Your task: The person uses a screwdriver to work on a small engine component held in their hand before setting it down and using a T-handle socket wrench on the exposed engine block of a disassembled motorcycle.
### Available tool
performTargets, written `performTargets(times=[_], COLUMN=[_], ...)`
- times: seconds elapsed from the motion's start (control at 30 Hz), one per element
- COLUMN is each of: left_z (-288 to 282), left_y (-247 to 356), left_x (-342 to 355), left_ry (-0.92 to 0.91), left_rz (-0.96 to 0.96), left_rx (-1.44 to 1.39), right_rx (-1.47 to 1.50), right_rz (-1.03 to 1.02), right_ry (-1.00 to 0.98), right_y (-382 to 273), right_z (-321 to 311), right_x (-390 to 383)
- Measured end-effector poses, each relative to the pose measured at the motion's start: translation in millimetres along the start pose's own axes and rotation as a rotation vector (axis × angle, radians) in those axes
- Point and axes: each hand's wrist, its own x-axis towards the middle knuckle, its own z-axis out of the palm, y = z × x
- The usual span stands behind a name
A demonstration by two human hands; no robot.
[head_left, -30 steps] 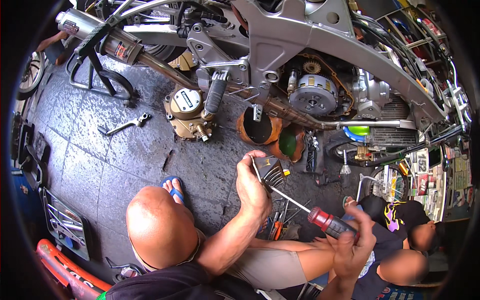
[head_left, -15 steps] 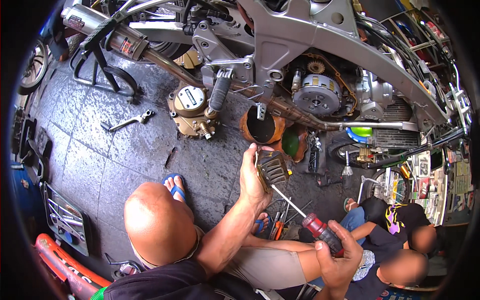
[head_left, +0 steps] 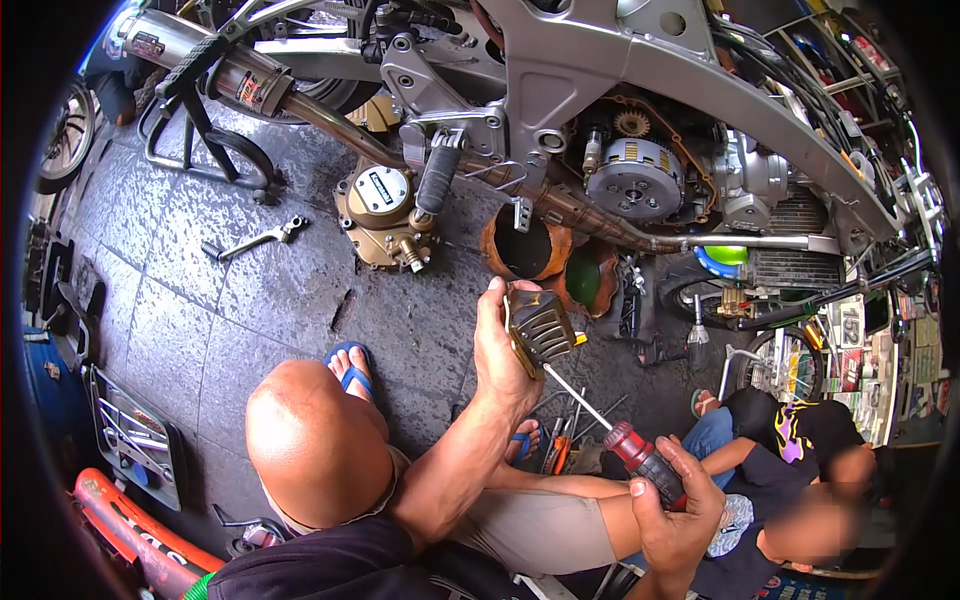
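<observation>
My left hand [head_left: 507, 362] grips a small dark cover [head_left: 548, 328] with slots across its face and golden-brown edges, thumb at its upper side. In my right hand [head_left: 680, 515] is a screwdriver [head_left: 640, 452] with a red and black handle. Its thin shaft slants up to the left, and the tip meets the lower edge of the slotted cover, close to my left palm. Whether the tip presses on the cover or a fastener, I cannot tell. Above my hands, the motorcycle's opened engine shows a round clutch [head_left: 636, 188].
A bronze engine cover [head_left: 378, 222] and a kick lever [head_left: 258, 240] lie on the tiled floor [head_left: 250, 330]. Two cut-open orange containers [head_left: 490, 252] sit below the exhaust pipe [head_left: 340, 125]. Pliers [head_left: 562, 447] lie near my foot. Two people sit at the lower right.
My left hand and the slotted cover have shifted slightly up and to the left, with the cover turned a little. The screwdriver stays against its lower edge.
</observation>
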Motion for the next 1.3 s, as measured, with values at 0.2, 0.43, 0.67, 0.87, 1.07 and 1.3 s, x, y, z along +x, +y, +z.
performTargets(times=[0.2, 0.43, 0.67, 0.87, 1.07, 1.3], left_z=[3, 5, -2, -1, 1, 11], left_y=[2, 2, -1, -3, 11, 52], left_x=[-2, -2, 1, 0, 0, -24], left_ry=[0.04, 0.018, 0.032, 0.058, -0.127, -0.545], left_rz=[0.013, 0.027, 0.06, 0.142, 0.194, 0.259], left_rx=[0.025, 0.026, 0.046, 0.103, 0.12, 0.462], right_rx=[0.035, -0.062, -0.042, -0.097, 0.025, 1.519], right_rz=[0.006, -0.068, -0.054, -0.121, -0.066, 0.783], right_ry=[0.003, -0.078, -0.013, -0.052, -0.137, -0.704], right_y=[2, 13, 3, -4, 13, -6], right_z=[1, -7, 0, 3, 2, 21], right_x=[-1, 2, -1, 0, -5, -44])
